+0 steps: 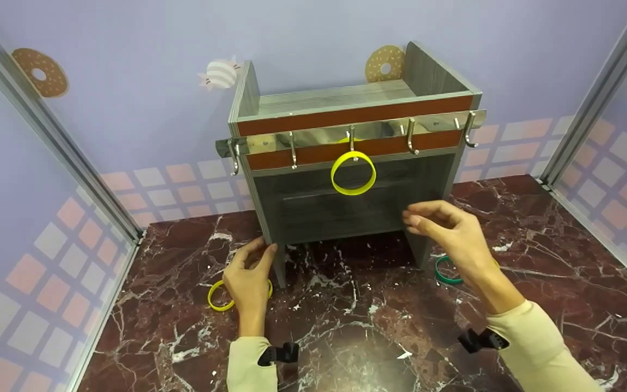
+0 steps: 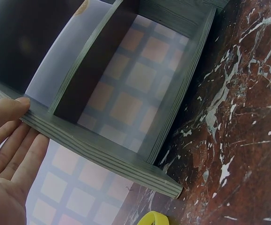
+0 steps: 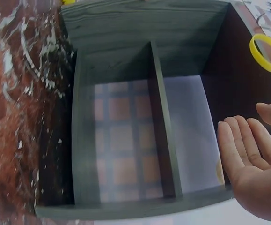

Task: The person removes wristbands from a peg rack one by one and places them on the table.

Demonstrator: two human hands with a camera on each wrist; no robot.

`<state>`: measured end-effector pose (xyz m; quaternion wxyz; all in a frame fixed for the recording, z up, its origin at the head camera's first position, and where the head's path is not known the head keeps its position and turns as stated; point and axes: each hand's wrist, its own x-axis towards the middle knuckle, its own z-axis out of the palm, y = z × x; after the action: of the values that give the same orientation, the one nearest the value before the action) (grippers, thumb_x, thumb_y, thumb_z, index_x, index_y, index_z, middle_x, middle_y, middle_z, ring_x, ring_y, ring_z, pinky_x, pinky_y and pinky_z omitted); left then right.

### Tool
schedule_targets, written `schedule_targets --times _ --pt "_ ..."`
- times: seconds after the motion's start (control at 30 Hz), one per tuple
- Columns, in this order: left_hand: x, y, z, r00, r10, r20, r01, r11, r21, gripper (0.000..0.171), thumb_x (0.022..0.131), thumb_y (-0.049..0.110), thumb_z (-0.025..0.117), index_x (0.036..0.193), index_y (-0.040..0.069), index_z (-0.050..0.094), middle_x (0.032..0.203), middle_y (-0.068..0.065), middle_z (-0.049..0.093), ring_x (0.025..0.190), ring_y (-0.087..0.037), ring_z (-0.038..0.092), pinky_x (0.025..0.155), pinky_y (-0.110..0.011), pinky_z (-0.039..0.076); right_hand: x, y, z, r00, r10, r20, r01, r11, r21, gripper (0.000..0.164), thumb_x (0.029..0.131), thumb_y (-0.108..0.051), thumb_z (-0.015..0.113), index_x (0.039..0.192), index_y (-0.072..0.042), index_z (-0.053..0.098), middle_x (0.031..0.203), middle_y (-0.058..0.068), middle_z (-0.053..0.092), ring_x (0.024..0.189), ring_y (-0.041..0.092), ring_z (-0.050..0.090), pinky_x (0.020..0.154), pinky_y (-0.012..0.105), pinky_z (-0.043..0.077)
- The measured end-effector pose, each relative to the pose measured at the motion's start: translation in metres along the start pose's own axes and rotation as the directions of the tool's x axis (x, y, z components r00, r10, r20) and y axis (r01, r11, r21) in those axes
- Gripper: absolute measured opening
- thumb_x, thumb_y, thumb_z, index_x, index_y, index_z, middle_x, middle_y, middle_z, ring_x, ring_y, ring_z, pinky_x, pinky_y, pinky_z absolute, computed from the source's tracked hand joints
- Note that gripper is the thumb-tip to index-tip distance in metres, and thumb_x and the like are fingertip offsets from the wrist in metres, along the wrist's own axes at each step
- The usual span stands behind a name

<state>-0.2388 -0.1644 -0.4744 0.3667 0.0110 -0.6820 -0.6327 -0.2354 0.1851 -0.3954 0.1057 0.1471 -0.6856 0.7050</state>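
Observation:
A grey wood-grain shelf rack [image 1: 438,179] stands upright, a metal strip of hooks [image 1: 313,136] across its brown front band. From the middle hook hangs a yellow ring [image 1: 353,190]. My left hand [image 1: 248,275] pinches the lower left side panel; in the left wrist view, the thumb lies on one face and the fingers [image 2: 32,157] on the other. My right hand [image 1: 458,234] is in front of the rack's lower right side, holding nothing. Its fingers [image 3: 238,145] are nearly straight in the right wrist view, the thumb apart from them.
Yellow rings [image 1: 214,302] lie on the dark red marbled tabletop [image 1: 346,354] by my left hand. A green ring [image 1: 444,279] lies beside the rack's right foot, partly behind my right hand. Lilac walls [image 1: 145,81] with metal corner posts [image 1: 591,92] enclose the table.

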Motion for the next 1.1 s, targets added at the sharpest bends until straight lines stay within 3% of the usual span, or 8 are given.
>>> schedule_targets --times 0.33,0.7,1.1 --pt "0.001 0.000 0.000 1.000 -0.002 -0.011 0.001 1.000 -0.027 0.021 0.086 -0.001 0.088 0.106 -0.003 0.081 0.098 -0.017 0.078 0.084 -0.015 0.076 0.077 -0.028 0.064 0.012 -0.008 0.027 1.000 -0.018 -0.012 0.019 0.995 0.100 0.023 0.100 0.002 0.072 0.120 0.012 0.070 0.115 0.026 0.074 0.106 0.035 0.075 0.094 0.045 0.062" --pt "0.001 0.000 0.001 1.000 0.000 -0.010 -0.001 0.999 -0.043 0.021 0.086 -0.002 0.088 0.105 -0.005 0.080 0.096 -0.019 0.078 0.082 -0.013 0.076 0.077 -0.028 0.065 0.021 -0.012 0.054 0.999 -0.047 -0.016 0.050 0.961 0.273 0.022 0.099 0.008 0.069 0.120 0.014 0.069 0.118 0.029 0.072 0.115 0.046 0.070 0.098 0.048 0.060" --pt "0.001 0.000 0.000 1.000 0.000 -0.010 0.000 1.000 -0.019 0.021 0.086 -0.001 0.088 0.106 -0.004 0.080 0.099 -0.018 0.078 0.083 -0.012 0.075 0.077 -0.025 0.064 0.028 -0.019 0.073 0.996 -0.073 -0.041 0.082 0.946 0.312 0.030 0.099 0.010 0.068 0.129 0.011 0.067 0.119 0.025 0.072 0.108 0.034 0.074 0.097 0.048 0.060"
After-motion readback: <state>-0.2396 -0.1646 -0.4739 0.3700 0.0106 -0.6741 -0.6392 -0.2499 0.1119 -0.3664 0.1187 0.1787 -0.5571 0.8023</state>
